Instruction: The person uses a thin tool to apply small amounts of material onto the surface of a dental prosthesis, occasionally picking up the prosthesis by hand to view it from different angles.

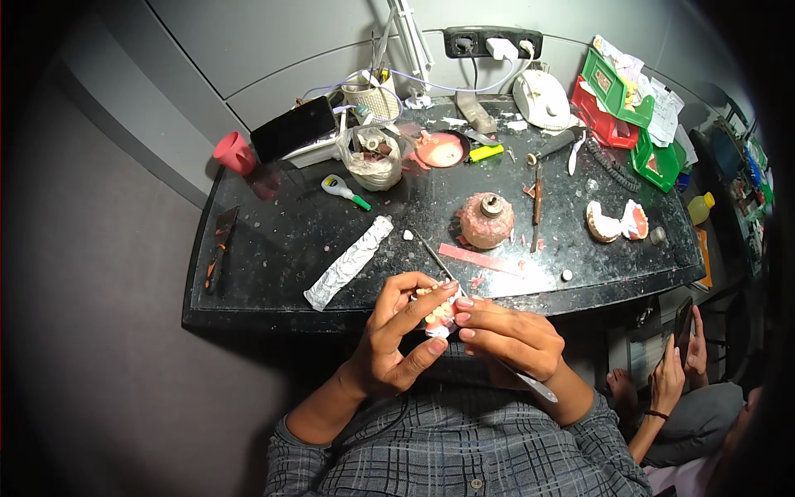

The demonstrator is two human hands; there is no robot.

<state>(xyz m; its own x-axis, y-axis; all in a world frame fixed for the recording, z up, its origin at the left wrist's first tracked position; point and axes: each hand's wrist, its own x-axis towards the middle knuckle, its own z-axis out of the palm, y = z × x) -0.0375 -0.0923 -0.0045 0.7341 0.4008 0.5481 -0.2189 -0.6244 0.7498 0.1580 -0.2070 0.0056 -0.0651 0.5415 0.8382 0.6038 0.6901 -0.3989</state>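
Close to my body, just in front of the desk edge, my left hand is closed around a dental model with yellowish teeth, pink wax and a white base. Its fingers cover part of the model. My right hand presses fingertips against the model's right side. A metal dental spatula is gripped in that hand, its flat end sticking out below the palm. Beyond the fingers a thin metal shaft points away over the desk; whether it belongs to the same spatula I cannot tell.
On the black desk are a foil-wrapped roll, a pink wax strip, a wax-coated burner and another dental model. A wooden-handled tool lies farther right. A seated person's hand holds a phone at lower right.
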